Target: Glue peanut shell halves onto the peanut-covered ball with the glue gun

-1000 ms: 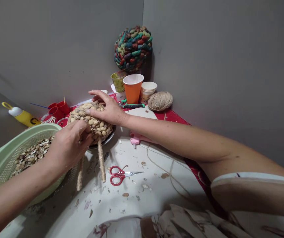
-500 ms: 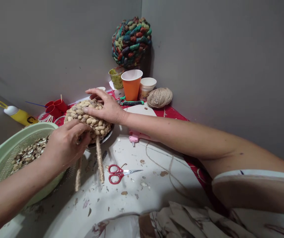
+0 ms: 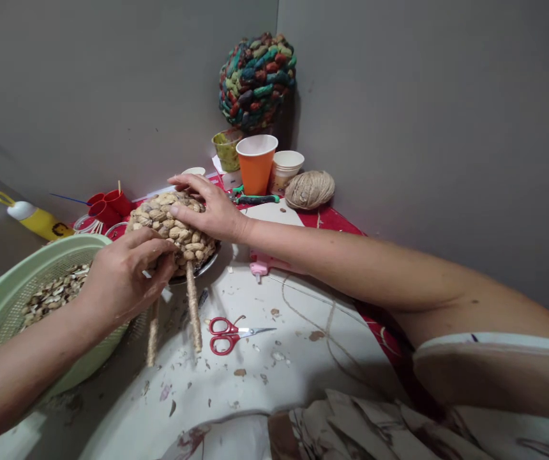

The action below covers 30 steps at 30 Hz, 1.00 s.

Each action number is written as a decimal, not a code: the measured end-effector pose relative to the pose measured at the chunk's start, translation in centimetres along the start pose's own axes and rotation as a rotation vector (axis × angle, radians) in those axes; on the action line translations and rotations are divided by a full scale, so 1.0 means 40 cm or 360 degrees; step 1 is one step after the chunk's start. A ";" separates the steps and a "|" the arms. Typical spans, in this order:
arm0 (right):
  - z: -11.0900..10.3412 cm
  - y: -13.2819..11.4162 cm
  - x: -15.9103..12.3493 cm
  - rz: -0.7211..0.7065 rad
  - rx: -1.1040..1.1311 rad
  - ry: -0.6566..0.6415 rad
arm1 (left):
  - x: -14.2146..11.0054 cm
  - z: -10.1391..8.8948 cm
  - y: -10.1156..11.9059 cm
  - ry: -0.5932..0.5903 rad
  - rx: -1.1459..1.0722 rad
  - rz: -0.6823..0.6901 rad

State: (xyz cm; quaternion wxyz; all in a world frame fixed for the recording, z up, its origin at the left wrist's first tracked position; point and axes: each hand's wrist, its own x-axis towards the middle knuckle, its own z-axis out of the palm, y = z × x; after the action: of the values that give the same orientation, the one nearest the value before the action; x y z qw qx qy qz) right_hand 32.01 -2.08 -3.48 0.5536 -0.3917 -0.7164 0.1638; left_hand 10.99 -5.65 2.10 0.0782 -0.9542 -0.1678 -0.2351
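straw-coloured peanuts cover the dome (image 3: 164,217), which sits in a dark bowl (image 3: 210,262) over the left part of the worktop (image 3: 298,377), well back from the near edge. the right hand (image 3: 217,211) lies over the top and far side, thumb and fingers spread wide. the left hand (image 3: 131,271) works low at the near side, its fingers bent inward in a narrow grip; whether anything is pinched between the tips cannot be told, as they are partly hidden.

the step in hand looks like close work on the peanut covering, one hand steadying, the other pressing or setting at the lower rim. as a judgement, the next move calls for an even hold from above and light fingertip pressure, so the dome does not roll in the bowl.

the dome is roundish, so it shows no clear long axis of its own. a twine-wrapped near stick (image 3: 193,306) and its far-left twin (image 3: 152,332) point out from its underside towards the near edge, their long axes roughly alongside each other.

a colander (image 3: 92,354) of shells stands by the left edge, the scissors (image 3: 242,331) lie to the right of the sticks, and the twine ball (image 3: 309,190) sits towards the far corner.
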 end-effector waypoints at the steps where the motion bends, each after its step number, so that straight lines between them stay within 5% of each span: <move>1: -0.002 0.003 -0.001 -0.0023 0.0017 -0.0006 | 0.000 -0.005 0.001 -0.0005 -0.0058 -0.0020; 7: -0.008 0.015 -0.007 -0.0100 0.0105 -0.0002 | -0.003 -0.033 0.007 0.0121 -0.0242 -0.0269; 13: -0.020 0.018 -0.012 -0.0105 0.0092 -0.0073 | -0.007 -0.041 -0.008 0.0362 0.0002 -0.0390; 20: -0.046 -0.027 -0.037 -0.0282 -0.0142 -0.0146 | -0.024 -0.023 -0.048 0.0010 -0.0218 -0.0667; 24: -0.051 -0.045 -0.056 -0.0363 -0.0313 -0.0264 | -0.024 -0.024 -0.062 -0.0024 -0.0444 -0.0793; 30: -0.122 -0.082 -0.037 -0.0323 -0.0541 -0.0134 | -0.002 -0.104 -0.084 0.0408 -0.0750 -0.1276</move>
State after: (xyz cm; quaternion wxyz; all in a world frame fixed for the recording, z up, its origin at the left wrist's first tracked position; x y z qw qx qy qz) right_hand 35.38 -6.26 -0.63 0.4626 -0.3980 -0.7922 0.0001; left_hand 7.96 -3.47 5.95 -0.2169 -0.7694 -0.4535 -0.3941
